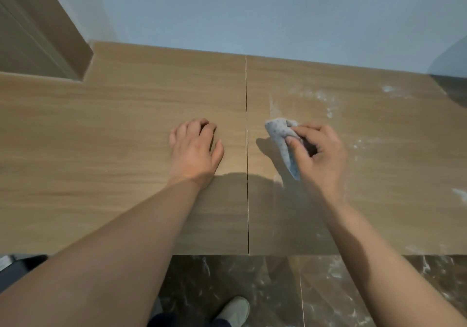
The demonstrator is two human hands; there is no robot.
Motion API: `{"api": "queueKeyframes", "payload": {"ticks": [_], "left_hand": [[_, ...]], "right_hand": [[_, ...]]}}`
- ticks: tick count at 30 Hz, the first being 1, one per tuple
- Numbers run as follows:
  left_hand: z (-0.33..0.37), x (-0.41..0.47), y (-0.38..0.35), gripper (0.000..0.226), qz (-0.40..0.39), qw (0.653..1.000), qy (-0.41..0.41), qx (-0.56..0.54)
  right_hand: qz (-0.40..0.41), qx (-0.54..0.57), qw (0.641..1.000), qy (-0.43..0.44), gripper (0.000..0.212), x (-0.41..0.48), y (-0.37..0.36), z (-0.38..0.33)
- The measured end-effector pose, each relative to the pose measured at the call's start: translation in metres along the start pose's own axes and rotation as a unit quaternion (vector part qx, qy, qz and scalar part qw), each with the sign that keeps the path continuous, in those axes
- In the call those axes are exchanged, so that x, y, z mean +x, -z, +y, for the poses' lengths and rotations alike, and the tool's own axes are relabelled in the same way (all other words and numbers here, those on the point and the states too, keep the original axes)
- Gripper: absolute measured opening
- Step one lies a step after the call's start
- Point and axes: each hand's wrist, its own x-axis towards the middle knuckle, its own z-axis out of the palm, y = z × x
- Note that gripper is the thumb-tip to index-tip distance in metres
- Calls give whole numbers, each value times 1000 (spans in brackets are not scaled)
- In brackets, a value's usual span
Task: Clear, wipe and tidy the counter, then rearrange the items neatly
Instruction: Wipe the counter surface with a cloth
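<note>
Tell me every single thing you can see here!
counter: one, tan wood, across the middle, with a seam down its centre
powder: patches, white, on the counter's right half
cloth: one, grey-blue with dots, just right of the seam
wall: one, pale blue, behind the counter
panel: one, brown, upper left
floor: one, dark marbled, below the counter's near edge
shoe: one, grey, bottom centre on the floor
left grip: one, rests on the counter left of the seam, holds nothing
right grip: one, holds the cloth, right of the seam
</note>
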Motion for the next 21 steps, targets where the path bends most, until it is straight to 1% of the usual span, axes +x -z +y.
{"api": "queueKeyframes", "payload": {"ticks": [3,5,9,12,16,21], "left_hand": [[0,2,1,44,-6,1000,15,-8],[1,3,2,46,-9,1000,16,-5],[2,4,2,41,9,1000,22,-11],[0,6,1,44,-2,1000,16,-15],[0,7,-2,47,2,1000,19,-21],[-3,6,-3,47,1,999,13,-31]], "right_hand": [[0,-6,999,32,18,47,-10,11],[-16,-18,999,44,17,77,-18,15],[-48,-46,995,72,18,134,-33,24],[-53,-62,993,89,20,171,-44,34],[-47,-91,991,88,22,206,-57,46],[-99,-155,979,92,31,229,-81,59]]}}
